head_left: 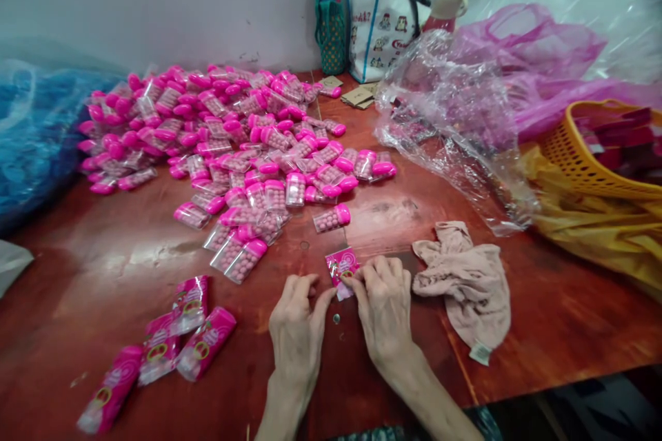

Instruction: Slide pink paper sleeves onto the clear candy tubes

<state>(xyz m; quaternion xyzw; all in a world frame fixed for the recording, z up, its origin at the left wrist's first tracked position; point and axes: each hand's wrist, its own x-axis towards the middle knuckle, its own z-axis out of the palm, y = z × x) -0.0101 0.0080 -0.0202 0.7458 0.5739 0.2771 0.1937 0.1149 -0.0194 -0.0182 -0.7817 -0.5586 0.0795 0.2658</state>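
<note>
A small pink printed packet lies on the table between my hands. My right hand has its thumb on the packet's right side, with its fingers curled, pinching it. At the packet's lower left is the thumb of my left hand; its fingers are bent and stand apart from the thumb, with nothing visible between them. Just beyond the packet lies a clear container of pink balls with a pink cap. Several pink-sleeved containers rest at the left front. A small shiny round spot shows between my wrists.
A large heap of pink-capped containers covers the back left. A beige cloth lies right of my right hand. Farther right are clear plastic wrap and a yellow basket. A blue bag stands left, a white tote behind.
</note>
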